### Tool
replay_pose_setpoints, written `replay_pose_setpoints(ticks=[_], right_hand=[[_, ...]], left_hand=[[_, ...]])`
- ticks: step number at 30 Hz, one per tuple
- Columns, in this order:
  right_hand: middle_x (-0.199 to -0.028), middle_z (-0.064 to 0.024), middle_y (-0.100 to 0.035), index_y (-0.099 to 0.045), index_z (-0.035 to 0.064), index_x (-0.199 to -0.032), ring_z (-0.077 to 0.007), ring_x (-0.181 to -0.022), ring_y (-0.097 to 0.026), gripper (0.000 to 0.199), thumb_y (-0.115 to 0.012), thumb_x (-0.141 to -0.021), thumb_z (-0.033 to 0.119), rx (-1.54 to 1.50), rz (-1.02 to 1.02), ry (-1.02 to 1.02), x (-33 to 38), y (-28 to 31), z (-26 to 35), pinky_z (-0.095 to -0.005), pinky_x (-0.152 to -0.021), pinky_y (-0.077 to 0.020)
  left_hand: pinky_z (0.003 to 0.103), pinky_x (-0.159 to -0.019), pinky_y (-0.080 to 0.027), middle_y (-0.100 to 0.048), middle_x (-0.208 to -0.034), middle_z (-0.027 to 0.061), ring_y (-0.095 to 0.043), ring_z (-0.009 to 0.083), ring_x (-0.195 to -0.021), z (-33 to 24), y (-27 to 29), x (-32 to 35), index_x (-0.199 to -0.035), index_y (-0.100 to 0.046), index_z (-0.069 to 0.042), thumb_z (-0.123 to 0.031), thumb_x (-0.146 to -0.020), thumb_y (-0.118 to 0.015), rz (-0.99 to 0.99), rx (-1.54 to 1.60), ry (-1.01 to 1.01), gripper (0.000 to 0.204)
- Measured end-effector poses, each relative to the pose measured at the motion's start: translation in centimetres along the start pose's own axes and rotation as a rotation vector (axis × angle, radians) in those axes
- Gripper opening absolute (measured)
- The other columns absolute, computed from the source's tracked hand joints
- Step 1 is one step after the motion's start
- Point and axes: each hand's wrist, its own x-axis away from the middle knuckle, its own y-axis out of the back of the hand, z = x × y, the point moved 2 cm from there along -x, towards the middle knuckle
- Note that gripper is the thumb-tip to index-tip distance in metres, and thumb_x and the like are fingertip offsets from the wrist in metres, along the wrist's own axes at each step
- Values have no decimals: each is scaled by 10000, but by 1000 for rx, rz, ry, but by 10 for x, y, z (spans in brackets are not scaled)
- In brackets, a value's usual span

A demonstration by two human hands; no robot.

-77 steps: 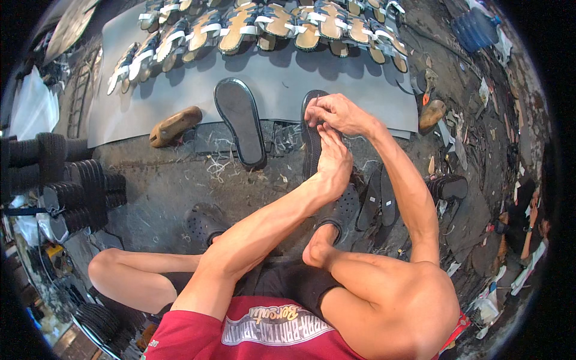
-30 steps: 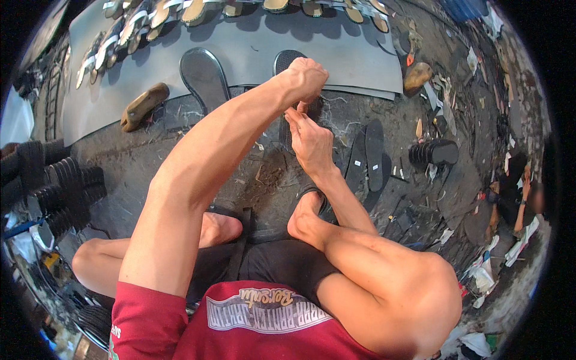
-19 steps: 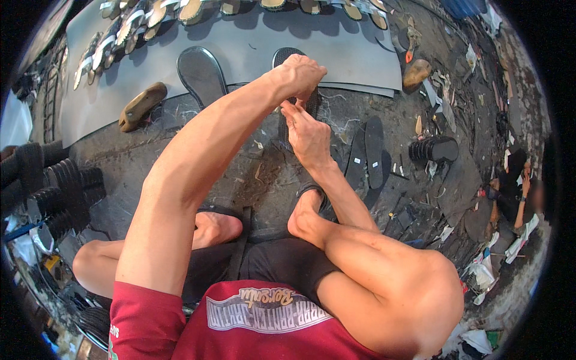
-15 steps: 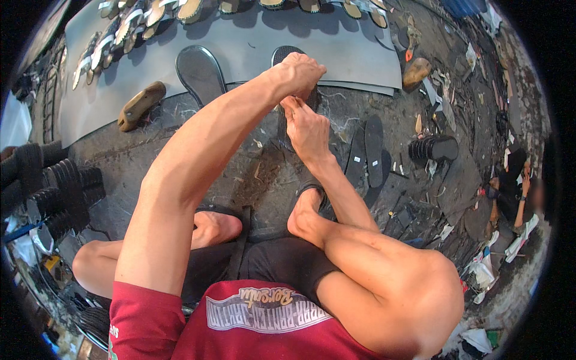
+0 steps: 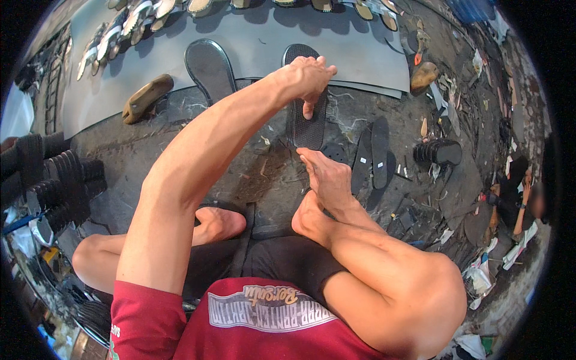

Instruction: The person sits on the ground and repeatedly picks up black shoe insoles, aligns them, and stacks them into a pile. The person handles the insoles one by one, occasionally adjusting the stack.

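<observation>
A black textured shoe sole (image 5: 307, 131) lies on the dark ground in front of me, its far end on the grey sheet. My left hand (image 5: 307, 78) rests across its upper half, thumb stretched down onto the surface and fingers reaching over the right edge. At the near end of the sole, my right hand (image 5: 329, 177) has its fingertips pressed together on the edge. Another black sole (image 5: 210, 67) with a shiny rim lies to the left, partly behind my left forearm. Two thin dark insoles (image 5: 379, 150) with small white labels lie right of my right hand.
The grey sheet (image 5: 150, 57) spans the far side, with a row of sandals (image 5: 201, 6) along it. Wooden shoe lasts lie left (image 5: 147, 98) and right (image 5: 423, 77). Stacked black soles (image 5: 437, 153) sit at right, more at far left. Scraps litter the right; another person (image 5: 521, 195) is there.
My right hand has moved from beside my left hand down to the sole's near end. My left thumb now shows, extended on the sole. The view has shifted slightly.
</observation>
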Motion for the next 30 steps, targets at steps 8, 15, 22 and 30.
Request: replay_pose_setpoints(ticks=[8, 15, 22, 30], right_hand=[[-946, -124, -820, -774, 31, -1109, -295, -796, -819, 201, -657, -1136, 191, -33, -57, -101, -4, 19, -26, -376, -650, -613], [-933, -152, -810, -765, 2, -1092, -298, -831, -824, 241, -630, -1154, 190, -61, -34, -192, -19, 22, -35, -384, -692, -618], [-1035, -157, -824, -772, -20, -1160, -223, -788, -779, 327, -570, -1193, 236, -151, -205, -175, -55, 27, -79, -365, -717, -584], [-928, -95, -680, -664, -4, -1202, -194, -802, -648, 320, -590, -1178, 306, -429, -217, -513, -53, 11, -93, -367, -753, -536]], left_hand=[[535, -1084, -602, -608, -1458, 190, -617, 410, -1384, 2, -5, 11, -1546, -525, -77, -385, -510, -1124, -69, 9, -30, 1236], [544, -1076, -593, -595, -1422, 195, -598, 407, -1376, 5, -7, 18, -1492, -545, -65, -388, -525, -1116, -122, 23, -74, 1169], [514, -1106, -568, -603, -1437, 161, -575, 375, -1407, 8, -2, 28, -1532, -565, -60, -415, -569, -1102, -98, 36, -48, 1158], [553, -1313, -340, -459, -1638, 256, -423, 461, -1532, -21, -102, 106, -1661, -427, -51, -269, -705, -976, -977, 493, 62, 1124]])
